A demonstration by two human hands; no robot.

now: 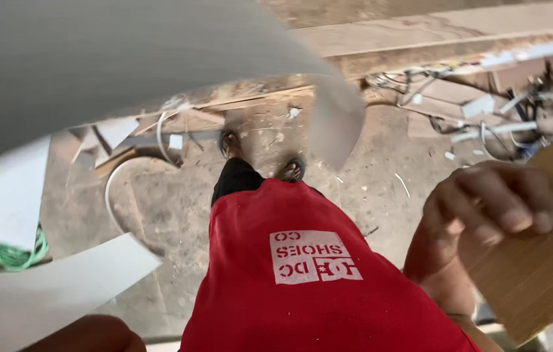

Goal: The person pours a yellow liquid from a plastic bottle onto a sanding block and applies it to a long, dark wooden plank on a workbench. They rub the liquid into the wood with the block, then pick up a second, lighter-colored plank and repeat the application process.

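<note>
Seen from above, the right hand (pixel 485 215) clamps its fingers over the edge of a brown wooden board (pixel 543 261) at lower right, while the left hand (pixel 87 334), barely in view, lies beneath a pale curling laminate strip (pixel 61 287); its grip cannot be told

**Scraps and cables on a workshop floor**

A dusty concrete floor (pixel 172 195) lies strewn with wood offcuts (pixel 117 160) and chips. A coiled green hose (pixel 3 251) sits at the left edge, beside a pale grey strip (pixel 19 189). A white cable (pixel 115 189) curves across the floor near the offcuts. Long timber boards (pixel 446 32) run along the top. At the right, a tangle of wires and tools (pixel 524 111) is heaped under the boards, with white scraps (pixel 478 105) among it
</note>
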